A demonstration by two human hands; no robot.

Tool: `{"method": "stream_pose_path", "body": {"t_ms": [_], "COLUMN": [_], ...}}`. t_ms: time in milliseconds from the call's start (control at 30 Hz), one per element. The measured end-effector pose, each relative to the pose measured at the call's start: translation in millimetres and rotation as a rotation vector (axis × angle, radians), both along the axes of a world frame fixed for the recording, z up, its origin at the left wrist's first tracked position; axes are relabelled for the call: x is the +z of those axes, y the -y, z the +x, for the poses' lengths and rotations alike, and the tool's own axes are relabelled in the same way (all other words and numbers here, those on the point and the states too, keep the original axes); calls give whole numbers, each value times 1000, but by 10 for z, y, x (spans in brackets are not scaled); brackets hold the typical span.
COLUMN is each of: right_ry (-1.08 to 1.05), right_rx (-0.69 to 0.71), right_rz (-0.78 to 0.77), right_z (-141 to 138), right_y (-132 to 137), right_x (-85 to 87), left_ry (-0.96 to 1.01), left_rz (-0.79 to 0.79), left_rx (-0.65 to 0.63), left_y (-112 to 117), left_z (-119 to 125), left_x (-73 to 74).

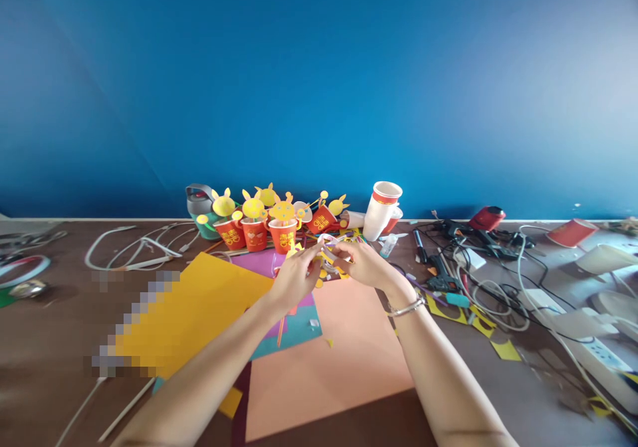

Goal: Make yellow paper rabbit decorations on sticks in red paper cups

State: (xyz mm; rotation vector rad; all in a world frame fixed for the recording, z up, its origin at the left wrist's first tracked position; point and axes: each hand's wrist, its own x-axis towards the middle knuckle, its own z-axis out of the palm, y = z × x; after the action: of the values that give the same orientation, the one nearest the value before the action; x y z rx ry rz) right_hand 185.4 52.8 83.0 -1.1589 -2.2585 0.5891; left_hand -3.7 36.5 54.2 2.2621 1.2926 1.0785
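Observation:
My left hand and my right hand meet over the paper sheets, fingertips nearly together. The fingers of both are bent into a pinch; whatever is between them is too small to make out. A white ring, perhaps a tape roll, shows just beyond the fingertips. Yellow paper scraps lie beneath and around the hands. Just behind the left hand stands a red paper cup with a yellow animal-face cutout. A peach paper sheet and a yellow-orange sheet spread below the forearms.
More red cups with yellow rabbit cutouts line the back, beside a green-grey bottle. A stack of white paper cups rises at right. Glue guns, tangled cables and a power strip fill the right side.

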Motion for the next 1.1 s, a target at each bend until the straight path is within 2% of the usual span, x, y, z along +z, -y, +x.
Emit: {"method": "stream_pose_path", "body": {"t_ms": [133,267,467,633,800,900,1100], "right_ry": [-8,-31,-171,-319,-427,-464,-728], "right_rx": [-19,-45,-105,-133,-86,-119,-179], "right_rz": [18,2,-69,-193,-236,-234,-383], "right_z": [-17,-80,-212,-247,-262,-302,-336], "right_y": [17,54,40,19,60,113,98], "right_x": [16,31,-85,-158,-82,-39,-12], "left_ry": [87,196,254,174,149,141,186], "left_rz": [2,-77,-135,-16,135,215,401], "left_rx": [39,103,117,71,108,105,36], "left_y": [11,19,17,21,35,34,133], "left_z": [17,28,39,19,4,2,-16], "left_x": [10,42,37,8,64,75,122]}}
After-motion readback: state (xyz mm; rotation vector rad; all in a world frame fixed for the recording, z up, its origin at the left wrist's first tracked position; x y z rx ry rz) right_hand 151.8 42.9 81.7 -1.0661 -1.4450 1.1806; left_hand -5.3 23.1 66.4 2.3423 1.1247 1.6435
